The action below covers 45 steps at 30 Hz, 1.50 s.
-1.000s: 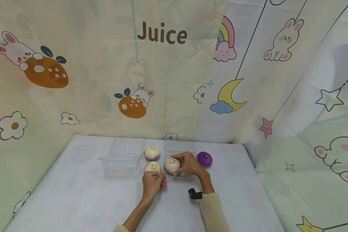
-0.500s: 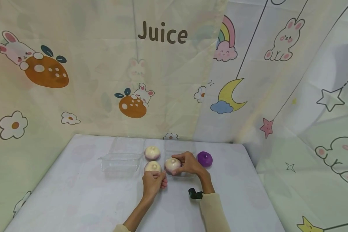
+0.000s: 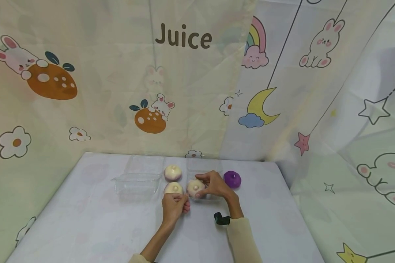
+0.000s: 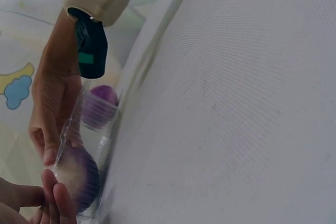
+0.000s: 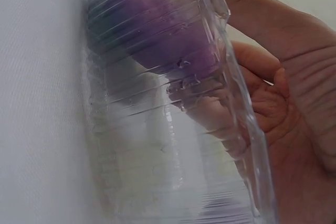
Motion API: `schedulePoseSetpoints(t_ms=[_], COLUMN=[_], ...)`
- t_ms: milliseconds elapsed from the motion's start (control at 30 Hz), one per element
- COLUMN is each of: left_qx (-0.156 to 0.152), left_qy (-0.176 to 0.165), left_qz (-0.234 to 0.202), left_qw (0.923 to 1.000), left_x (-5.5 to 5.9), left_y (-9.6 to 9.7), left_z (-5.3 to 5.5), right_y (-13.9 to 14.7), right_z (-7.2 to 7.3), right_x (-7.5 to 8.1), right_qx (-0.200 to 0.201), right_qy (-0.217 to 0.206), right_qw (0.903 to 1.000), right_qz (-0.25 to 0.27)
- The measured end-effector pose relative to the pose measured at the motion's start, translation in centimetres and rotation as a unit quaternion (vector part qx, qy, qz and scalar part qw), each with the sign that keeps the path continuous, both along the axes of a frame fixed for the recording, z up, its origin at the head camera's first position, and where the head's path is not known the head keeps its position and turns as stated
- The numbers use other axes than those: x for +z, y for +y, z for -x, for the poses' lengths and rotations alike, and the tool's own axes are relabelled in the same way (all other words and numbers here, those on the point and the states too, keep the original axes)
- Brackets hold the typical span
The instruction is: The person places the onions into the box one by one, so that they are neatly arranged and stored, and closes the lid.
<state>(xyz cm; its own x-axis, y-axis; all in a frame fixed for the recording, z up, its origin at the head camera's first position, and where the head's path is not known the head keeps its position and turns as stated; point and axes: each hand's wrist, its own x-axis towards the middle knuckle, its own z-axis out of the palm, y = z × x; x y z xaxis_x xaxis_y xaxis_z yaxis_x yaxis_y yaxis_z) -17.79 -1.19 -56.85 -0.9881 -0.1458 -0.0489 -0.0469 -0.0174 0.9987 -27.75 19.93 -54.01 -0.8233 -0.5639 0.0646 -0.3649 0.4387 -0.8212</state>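
A round cream-and-purple, turnip-like vegetable (image 3: 194, 188) sits inside the right clear plastic container (image 3: 202, 166). My right hand (image 3: 215, 184) grips it between thumb and fingers, reaching in from the right. In the right wrist view, its purple side (image 5: 163, 35) shows through the ribbed container wall (image 5: 168, 145). My left hand (image 3: 174, 207) pinches at the container's front left corner, fingertips (image 4: 63, 198) right at the rim in the left wrist view. Just behind that hand lies a second such vegetable (image 3: 173, 187), its front partly hidden. A third (image 3: 172, 172) lies farther back.
On the right, beside the container, rests a purple vegetable (image 3: 232, 179). Another clear container (image 3: 136, 185) stands open at the left, its lid raised. A black device (image 3: 221, 218) is on the right wrist. Printed cloth (image 3: 191, 80) hangs behind the white table (image 3: 85, 215).
The vegetable in my right hand has settled slightly lower and nearer, its knob tipping forward. The left hand and the other things have stayed in place.
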Motion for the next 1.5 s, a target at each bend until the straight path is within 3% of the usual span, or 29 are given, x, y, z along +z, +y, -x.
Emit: schedulePoseSetpoints(t_ms=[500,1500], left_qx=[-0.002,0.0], left_qy=[-0.003,-0.007], left_qz=[0.003,0.004], left_qw=[1.0,1.0], left_x=[0.0,-0.1], left_y=[-0.1,-0.2], left_z=[0.0,0.0], right_y=[0.5,2.3], right_z=[-0.6,-1.3], right_x=[0.7,2.4], right_qx=[-0.009,-0.055], right_qy=[-0.007,0.032], right_qw=[0.9998,0.997], right_qz=[0.016,0.044])
